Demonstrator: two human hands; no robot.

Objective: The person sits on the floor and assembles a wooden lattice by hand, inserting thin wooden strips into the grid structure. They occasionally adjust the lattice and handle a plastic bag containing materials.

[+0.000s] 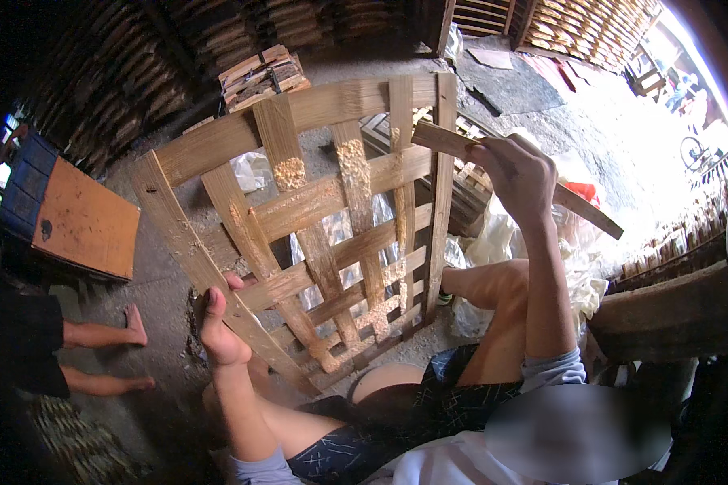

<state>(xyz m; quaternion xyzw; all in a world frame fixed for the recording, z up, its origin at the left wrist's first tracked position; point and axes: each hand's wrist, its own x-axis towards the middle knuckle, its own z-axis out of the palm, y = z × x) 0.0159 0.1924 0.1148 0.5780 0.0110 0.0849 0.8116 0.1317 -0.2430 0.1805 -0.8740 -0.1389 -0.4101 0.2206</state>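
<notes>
A woven rack of flat wooden slats (307,198) stands tilted in front of me, between my knees. Pale, crumbly residue clings to several of its crossing slats, thickest at the upper middle and lower right. My left hand (222,331) is closed on the rack's left side slat, with the thumb on the near face and the fingertips showing through behind. Raised past the rack's upper right corner, my right hand (514,174) grips a long, thin wooden strip (594,217). The strip's blunt end is close to the rack's right upright, and its other end tapers down to the right.
A stack of wood pieces (263,77) stands behind the rack. An orange-topped table (85,218) and another person's bare legs (101,333) are at the left. Crumpled clear plastic (485,242) lies at the right, near a wooden beam (663,311). Similar racks (590,28) line the back.
</notes>
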